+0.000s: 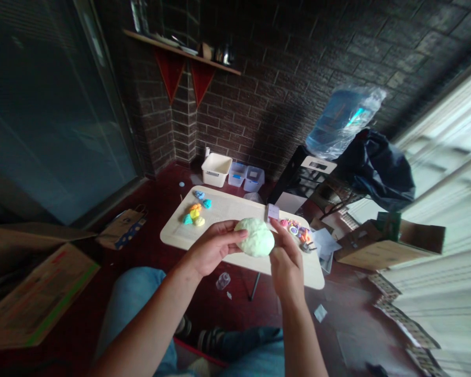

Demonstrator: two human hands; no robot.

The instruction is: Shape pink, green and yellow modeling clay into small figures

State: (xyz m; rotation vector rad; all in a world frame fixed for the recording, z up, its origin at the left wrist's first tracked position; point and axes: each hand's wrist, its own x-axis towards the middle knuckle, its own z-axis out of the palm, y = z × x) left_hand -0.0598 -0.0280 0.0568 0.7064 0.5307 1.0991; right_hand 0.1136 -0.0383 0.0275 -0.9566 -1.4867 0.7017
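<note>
A large, pale green lump of modelling clay is held up between my two hands, over the near side of the white table. My left hand grips its left edge, thumb on the front and fingers behind. From the right, my right hand closes on the other edge, with some of its fingers hidden. On the table's left part lie small lumps of blue clay, orange clay, yellow clay and green clay. Pink, purple and orange pieces cluster at the right.
The white table has rounded corners. Behind it stand a cream bin and clear plastic boxes. A water bottle tops a dark dispenser at the right. Cardboard boxes flank both sides. A clear cup lies on the floor.
</note>
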